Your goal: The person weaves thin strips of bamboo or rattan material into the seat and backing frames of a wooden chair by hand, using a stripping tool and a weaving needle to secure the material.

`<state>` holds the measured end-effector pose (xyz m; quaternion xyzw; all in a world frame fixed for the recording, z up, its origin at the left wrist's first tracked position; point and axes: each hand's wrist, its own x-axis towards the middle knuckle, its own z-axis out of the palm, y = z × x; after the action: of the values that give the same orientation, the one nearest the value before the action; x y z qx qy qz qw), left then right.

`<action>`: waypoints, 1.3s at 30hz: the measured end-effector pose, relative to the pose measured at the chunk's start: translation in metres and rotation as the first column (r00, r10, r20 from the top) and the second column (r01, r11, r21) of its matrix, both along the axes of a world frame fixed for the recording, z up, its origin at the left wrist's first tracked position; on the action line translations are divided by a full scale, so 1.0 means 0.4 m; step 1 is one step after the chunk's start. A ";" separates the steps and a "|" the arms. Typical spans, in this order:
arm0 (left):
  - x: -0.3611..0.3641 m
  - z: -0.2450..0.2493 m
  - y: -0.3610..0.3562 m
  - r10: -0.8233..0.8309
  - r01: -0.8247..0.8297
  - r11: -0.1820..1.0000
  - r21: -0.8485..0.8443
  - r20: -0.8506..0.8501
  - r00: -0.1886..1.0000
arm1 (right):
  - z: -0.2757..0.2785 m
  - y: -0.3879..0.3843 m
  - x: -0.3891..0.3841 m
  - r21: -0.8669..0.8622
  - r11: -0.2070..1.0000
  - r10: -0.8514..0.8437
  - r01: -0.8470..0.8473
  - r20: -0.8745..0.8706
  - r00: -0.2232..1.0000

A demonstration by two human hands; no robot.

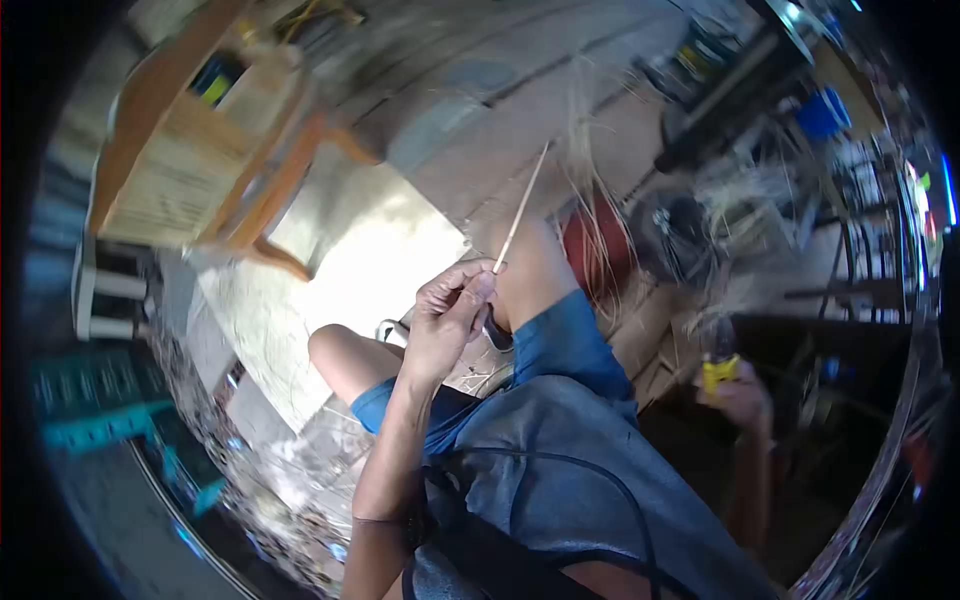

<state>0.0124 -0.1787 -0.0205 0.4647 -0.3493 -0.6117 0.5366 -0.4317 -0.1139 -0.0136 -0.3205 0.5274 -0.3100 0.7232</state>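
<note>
In the head view my left hand (455, 305) is closed, with its thumb and fingertips pinching the lower end of a thin pale cane stick (522, 207). The stick points up and away from me at a slant, above my knees. Off to the right, my right hand (743, 397) is wrapped round a yellow-handled tool (718, 374). Its upper part is dark and smeared by motion, so I cannot make out its kind. The two hands are well apart.
A wooden chair (180, 190) lies at upper left beside a bright pale board (265, 350). A red round container (598, 245) with loose cane strands stands ahead right, next to a dark bucket (675, 235). A teal crate (105, 425) is at lower left, a blue container (824, 112) at upper right.
</note>
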 end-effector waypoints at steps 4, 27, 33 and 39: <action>0.094 0.003 0.081 0.118 -0.118 0.993 -0.031 0.004 0.993 | -0.056 -0.179 0.500 -0.290 0.950 0.301 -0.119 0.735 0.607; 0.161 0.016 0.280 0.412 -0.405 0.909 -0.098 0.351 0.841 | -0.001 -0.295 0.922 -0.509 0.450 0.795 -0.734 -0.147 0.589; 0.191 -0.011 0.290 0.258 -0.281 0.960 0.009 0.367 0.894 | 0.045 -0.366 0.888 -0.555 0.692 0.338 -0.462 -0.316 0.886; 0.245 -0.067 0.336 0.445 -0.457 0.867 0.199 0.103 0.889 | -0.003 -0.603 0.739 -0.642 0.583 0.159 -0.498 -0.510 0.845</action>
<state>0.1102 -0.0442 -0.0472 0.6054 -0.1762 -0.4912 0.6009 -0.1362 -0.3551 -0.0147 -0.7410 0.4147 -0.2849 0.4447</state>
